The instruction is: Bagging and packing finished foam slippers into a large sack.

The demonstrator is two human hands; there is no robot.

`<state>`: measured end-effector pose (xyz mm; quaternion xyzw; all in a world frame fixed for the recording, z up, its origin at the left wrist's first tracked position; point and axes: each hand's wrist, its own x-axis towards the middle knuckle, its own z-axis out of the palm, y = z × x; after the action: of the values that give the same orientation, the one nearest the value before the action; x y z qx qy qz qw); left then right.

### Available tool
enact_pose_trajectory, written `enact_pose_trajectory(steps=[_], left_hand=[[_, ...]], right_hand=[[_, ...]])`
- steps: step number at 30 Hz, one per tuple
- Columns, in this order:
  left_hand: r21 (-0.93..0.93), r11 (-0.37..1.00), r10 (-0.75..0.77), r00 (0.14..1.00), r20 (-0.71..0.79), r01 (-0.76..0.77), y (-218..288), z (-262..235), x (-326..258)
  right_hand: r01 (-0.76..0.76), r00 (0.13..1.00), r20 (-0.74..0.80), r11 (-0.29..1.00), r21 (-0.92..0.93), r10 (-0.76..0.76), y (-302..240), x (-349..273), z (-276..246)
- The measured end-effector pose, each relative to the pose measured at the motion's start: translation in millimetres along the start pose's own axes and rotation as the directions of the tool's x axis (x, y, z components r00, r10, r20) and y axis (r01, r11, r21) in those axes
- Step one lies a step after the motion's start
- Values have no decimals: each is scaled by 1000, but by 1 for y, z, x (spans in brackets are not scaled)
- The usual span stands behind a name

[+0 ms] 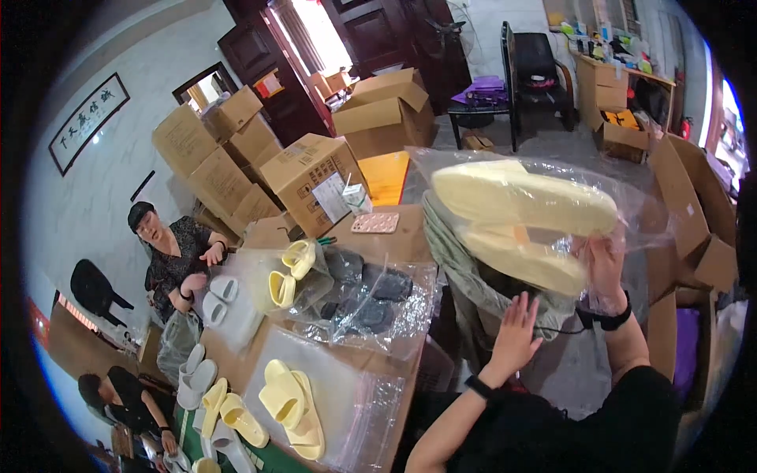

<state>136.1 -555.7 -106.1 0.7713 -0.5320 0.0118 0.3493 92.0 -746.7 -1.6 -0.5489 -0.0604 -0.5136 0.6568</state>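
My right hand (604, 270) grips the end of a clear plastic bag (650, 225), its fingers closed around the film. Inside the bag lies a pair of pale yellow slippers (520, 197), soles turned up. Below them my left hand (514, 337) is held with its fingers stretched out and holds nothing. Under the raised bag stands a large grey-green sack (451, 260) with its mouth open; its contents are mostly hidden. On the table to the left, two loose yellow slippers (296, 406) rest on a stack of clear bags (359, 402).
Bagged black slippers (367, 296) and bagged yellow slippers (290, 272) lie on the table (406, 225), near a phone (375, 223). Two people (177, 260) work at the left among loose slippers (197, 378). Cardboard boxes (311, 177) stand behind; open cartons (686, 213) are at right.
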Motion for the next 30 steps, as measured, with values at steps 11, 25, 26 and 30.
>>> enact_pose_trajectory(steps=[11, 25, 26, 30], left_hand=[[640, 760, -386, 870, 306, 113, -107, 78, -47], [513, 858, -94, 985, 142, 8, -63, 26, -65], [485, 874, -91, 991, 97, 33, -63, 25, -70], [367, 923, -134, 991, 29, 115, -51, 21, -61]], right_hand=[[-213, 630, 418, 664, -717, 654, 24, 9, -22], [396, 469, 801, 723, -567, 372, 55, 12, 125], [418, 454, 855, 787, -453, 251, 45, 12, 163], [707, 320, 947, 671, -221, -25, 28, 3, 286]])
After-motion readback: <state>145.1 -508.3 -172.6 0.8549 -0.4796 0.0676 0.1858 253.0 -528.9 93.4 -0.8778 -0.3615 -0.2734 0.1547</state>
